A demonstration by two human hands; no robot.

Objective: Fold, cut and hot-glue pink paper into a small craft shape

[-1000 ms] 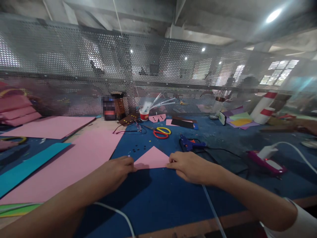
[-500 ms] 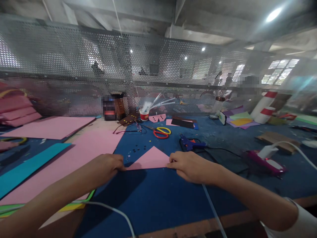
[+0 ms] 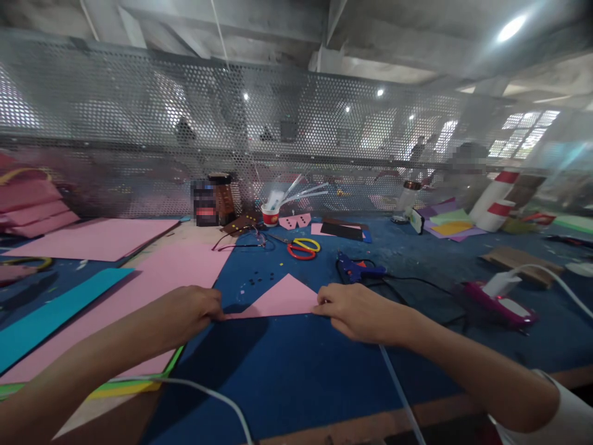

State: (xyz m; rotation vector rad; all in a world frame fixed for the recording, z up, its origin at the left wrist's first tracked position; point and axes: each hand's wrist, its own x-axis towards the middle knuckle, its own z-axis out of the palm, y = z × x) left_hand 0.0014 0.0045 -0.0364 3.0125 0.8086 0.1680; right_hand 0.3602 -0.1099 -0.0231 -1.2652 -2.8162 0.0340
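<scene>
A pink paper triangle (image 3: 285,300) lies on the blue table mat, its peak pointing away from me and its long straight edge towards me. At its left corner my left hand (image 3: 199,304) is closed, thumb and fingertips pinching the thin tip. My right hand (image 3: 349,309) grips the right corner, fingers curled and pressed onto the paper. Just beyond the triangle, small black dots (image 3: 259,279) are scattered on the mat. Scissors with red and yellow handles (image 3: 303,248) rest farther back.
Right of the scissors lies a blue glue gun (image 3: 359,269) with its cable. A magenta power strip (image 3: 503,303) sits farther right. Large pink sheets (image 3: 171,272) and a teal strip (image 3: 60,315) cover the left. Behind are eyeglasses (image 3: 241,241) and a cup of glue sticks (image 3: 270,215).
My left hand has slid slightly left along the bottom edge, and more of the triangle's left corner shows. The right hand stays in place.
</scene>
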